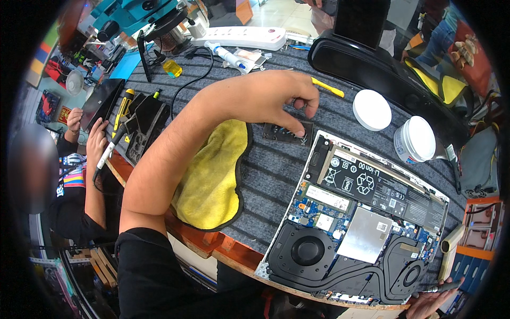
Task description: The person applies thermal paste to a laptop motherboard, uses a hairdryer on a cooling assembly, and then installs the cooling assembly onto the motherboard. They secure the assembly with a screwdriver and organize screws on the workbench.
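Observation:
My left hand (289, 101) reaches over a small dark tray (273, 133) that holds several tiny screws. Its thumb points down at the tray's right end, apart from the curled fingers, and nothing shows between them. Right of the tray lies an opened laptop (366, 228), its battery (382, 186), fans and blue circuit board bare. My right hand (427, 305), partly cut off at the lower right beside the laptop's near corner, grips a dark screwdriver (441, 288). A yellow cloth (212, 181) with a dark border lies under my left forearm.
Beyond the laptop are a white lid (372, 110) and a white tub (414, 139). A yellow tool (329, 88) shows behind my left hand. A white power strip (244, 37) lies at the back. At left, another person's hands (95, 141) are near a soldering-iron-like tool (109, 151).

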Demonstrator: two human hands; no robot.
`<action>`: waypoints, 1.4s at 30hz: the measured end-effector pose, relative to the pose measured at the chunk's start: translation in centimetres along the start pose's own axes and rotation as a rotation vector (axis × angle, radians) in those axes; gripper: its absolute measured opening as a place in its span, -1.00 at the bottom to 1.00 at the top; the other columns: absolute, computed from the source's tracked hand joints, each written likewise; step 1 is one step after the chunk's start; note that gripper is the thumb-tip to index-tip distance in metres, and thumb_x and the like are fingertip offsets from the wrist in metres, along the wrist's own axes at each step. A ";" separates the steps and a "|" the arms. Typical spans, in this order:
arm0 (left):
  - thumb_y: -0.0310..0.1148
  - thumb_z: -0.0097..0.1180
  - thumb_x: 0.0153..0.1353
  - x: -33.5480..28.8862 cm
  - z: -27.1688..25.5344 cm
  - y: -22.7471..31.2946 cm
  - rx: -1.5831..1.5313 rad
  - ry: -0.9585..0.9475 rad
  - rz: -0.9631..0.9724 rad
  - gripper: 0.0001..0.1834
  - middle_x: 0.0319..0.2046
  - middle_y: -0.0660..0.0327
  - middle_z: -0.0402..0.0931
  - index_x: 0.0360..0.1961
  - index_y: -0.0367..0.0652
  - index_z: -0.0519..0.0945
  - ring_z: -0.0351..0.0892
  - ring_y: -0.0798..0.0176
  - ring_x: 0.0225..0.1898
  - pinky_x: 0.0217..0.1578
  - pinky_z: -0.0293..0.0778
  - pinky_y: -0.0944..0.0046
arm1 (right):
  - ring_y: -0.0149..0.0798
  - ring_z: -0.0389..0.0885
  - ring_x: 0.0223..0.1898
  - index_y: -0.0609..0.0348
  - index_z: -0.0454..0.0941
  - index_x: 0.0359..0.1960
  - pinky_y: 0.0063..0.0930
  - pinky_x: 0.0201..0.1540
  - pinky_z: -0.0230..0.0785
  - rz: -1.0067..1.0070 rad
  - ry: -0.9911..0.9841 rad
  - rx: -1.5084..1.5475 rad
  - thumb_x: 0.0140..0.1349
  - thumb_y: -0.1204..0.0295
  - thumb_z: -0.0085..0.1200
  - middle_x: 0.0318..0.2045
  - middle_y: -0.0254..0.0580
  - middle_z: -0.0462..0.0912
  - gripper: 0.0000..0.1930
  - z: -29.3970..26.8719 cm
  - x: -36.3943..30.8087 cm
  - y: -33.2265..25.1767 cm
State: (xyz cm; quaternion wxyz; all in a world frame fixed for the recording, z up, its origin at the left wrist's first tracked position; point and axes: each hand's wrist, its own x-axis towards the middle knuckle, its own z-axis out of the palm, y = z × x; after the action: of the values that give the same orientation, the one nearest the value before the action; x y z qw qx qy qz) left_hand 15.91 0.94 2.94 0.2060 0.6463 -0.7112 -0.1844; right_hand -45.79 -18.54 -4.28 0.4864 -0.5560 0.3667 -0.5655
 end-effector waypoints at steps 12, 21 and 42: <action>-0.34 0.50 0.01 0.4 0.5 0.3 0.043 -0.031 -0.018 -0.62 -0.24 0.21 0.53 -0.19 -0.19 0.61 0.53 0.18 -0.20 -0.16 0.50 0.17 | -0.26 0.51 0.14 -0.04 0.11 0.56 -0.23 0.23 0.40 -0.022 -0.042 0.028 0.44 0.24 0.12 0.25 -0.17 0.50 -0.29 -0.4 0.2 0.3; -0.34 0.50 0.01 0.7 0.6 0.2 0.049 -0.029 -0.031 -0.63 -0.24 0.22 0.54 -0.19 -0.18 0.61 0.53 0.18 -0.20 -0.15 0.51 0.17 | -0.26 0.51 0.13 -0.05 0.11 0.56 -0.23 0.23 0.40 -0.020 -0.040 0.021 0.44 0.24 0.12 0.24 -0.19 0.51 -0.29 -0.5 0.3 0.4; -0.39 0.46 0.07 -0.3 -1.2 0.7 0.061 -0.059 -0.112 -0.66 -0.24 0.25 0.49 -0.15 -0.17 0.61 0.47 0.22 -0.19 -0.13 0.46 0.21 | -0.28 0.51 0.12 -0.09 0.11 0.56 -0.24 0.22 0.40 -0.008 -0.049 0.020 0.44 0.22 0.12 0.24 -0.21 0.51 -0.30 -0.8 0.4 0.2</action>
State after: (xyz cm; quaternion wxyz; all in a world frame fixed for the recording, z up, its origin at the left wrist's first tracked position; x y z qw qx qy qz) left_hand 16.01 1.34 4.29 0.1546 0.6852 -0.6851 -0.1929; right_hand -46.55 -19.07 -4.50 0.4985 -0.5665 0.3466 -0.5572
